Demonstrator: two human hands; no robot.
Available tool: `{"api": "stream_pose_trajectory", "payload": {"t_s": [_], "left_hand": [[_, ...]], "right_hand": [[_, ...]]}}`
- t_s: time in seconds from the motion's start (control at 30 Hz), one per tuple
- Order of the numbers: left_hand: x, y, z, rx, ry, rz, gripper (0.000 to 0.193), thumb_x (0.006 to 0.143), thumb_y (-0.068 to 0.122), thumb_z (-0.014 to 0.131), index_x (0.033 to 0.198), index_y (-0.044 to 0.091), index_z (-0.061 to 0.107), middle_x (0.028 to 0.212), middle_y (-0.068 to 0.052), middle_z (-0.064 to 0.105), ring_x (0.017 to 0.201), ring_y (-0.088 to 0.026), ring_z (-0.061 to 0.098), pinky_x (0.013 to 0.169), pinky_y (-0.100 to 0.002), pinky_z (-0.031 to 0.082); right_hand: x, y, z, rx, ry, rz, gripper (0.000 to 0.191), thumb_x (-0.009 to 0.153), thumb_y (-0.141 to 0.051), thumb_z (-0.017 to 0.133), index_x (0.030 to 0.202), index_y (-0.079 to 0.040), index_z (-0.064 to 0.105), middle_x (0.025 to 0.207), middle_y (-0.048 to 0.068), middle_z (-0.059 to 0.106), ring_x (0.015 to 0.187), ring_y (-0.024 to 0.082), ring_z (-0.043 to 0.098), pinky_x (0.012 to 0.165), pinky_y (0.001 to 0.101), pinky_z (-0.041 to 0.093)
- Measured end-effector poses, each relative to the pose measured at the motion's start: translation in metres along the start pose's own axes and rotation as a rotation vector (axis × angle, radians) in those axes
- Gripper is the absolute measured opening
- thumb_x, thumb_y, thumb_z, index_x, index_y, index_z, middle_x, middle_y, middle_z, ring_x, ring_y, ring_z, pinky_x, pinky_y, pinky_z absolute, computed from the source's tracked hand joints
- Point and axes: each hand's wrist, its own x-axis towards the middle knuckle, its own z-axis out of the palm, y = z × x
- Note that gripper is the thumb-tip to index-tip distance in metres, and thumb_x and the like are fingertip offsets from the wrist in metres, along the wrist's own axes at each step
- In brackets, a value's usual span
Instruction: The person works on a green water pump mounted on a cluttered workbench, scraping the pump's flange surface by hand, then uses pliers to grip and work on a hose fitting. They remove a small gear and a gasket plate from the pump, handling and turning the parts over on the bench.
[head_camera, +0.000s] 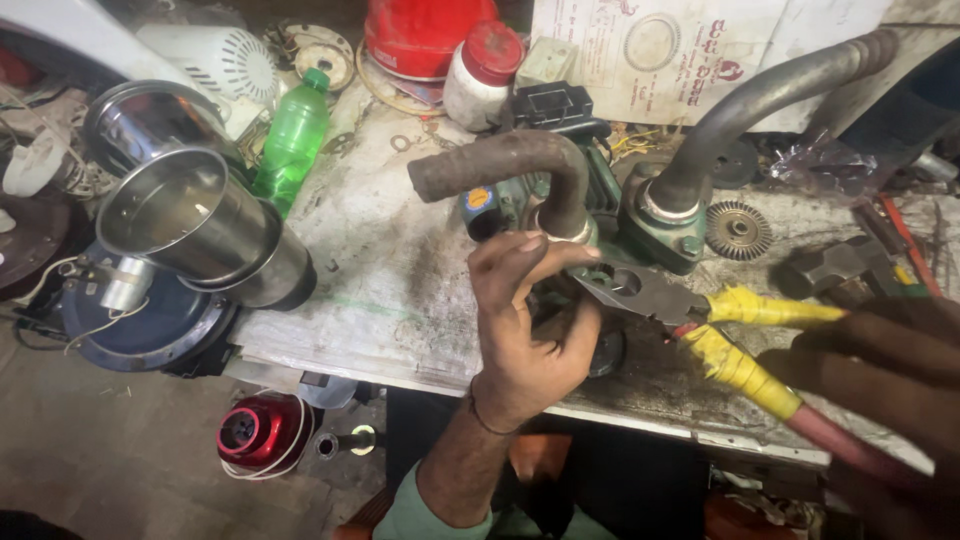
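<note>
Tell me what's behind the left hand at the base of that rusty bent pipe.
Behind the left hand sits a green pump body carrying the rusty bent pipe. The pliers reach in there; their tips are hidden by the fingers.

Just the one cam, strapped to my head, looking steeply down and forward over the workbench (400, 290) from close up. My left hand (525, 320) sits dead centre, my right hand (880, 370) runs off the lower right corner, and the floor (100, 450) shows bottom left.
</note>
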Motion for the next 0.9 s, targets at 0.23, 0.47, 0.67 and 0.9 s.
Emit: {"api": "stream_pose_trajectory", "payload": {"t_s": [0.23,0.47,0.67,0.9], "left_hand": [[0.0,0.0,-0.001,-0.036,0.006,-0.011,0.087,0.089,-0.011,0.075,0.156,0.012,0.024,0.132,-0.006,0.066,0.13,-0.023,0.047,0.118,-0.037,0.041],[0.001,0.001,0.0,-0.02,0.027,-0.002,0.088,0.087,-0.013,0.075,0.155,0.013,0.025,0.133,-0.004,0.066,0.129,-0.022,0.048,0.116,-0.037,0.041],[0.001,-0.001,0.0,-0.014,0.024,0.003,0.088,0.083,-0.016,0.07,0.154,0.012,0.026,0.132,-0.006,0.066,0.13,-0.023,0.048,0.116,-0.038,0.041],[0.0,0.0,0.0,-0.106,-0.006,-0.046,0.088,0.088,-0.014,0.076,0.156,0.011,0.025,0.136,-0.012,0.061,0.134,-0.024,0.047,0.115,-0.035,0.049]], "right_hand": [[0.03,0.025,-0.02,0.071,0.151,-0.078,0.057,0.051,-0.025,0.077,0.107,-0.019,0.074,0.109,0.001,0.076,0.114,0.03,0.069,0.094,0.0476,0.053],[-0.008,-0.028,0.007,0.043,0.321,-0.07,0.049,0.062,-0.028,0.079,0.109,-0.016,0.073,0.117,0.006,0.074,0.123,0.034,0.067,0.112,0.0563,0.049],[0.002,-0.061,-0.01,-0.058,0.254,0.092,0.058,0.06,-0.035,0.084,0.116,-0.027,0.074,0.118,0.003,0.074,0.134,0.045,0.061,0.102,0.0484,0.05],[0.028,0.021,-0.014,0.009,0.176,-0.024,0.048,0.069,-0.026,0.08,0.116,-0.023,0.072,0.125,-0.003,0.074,0.129,0.03,0.064,0.105,0.0488,0.05]]}}
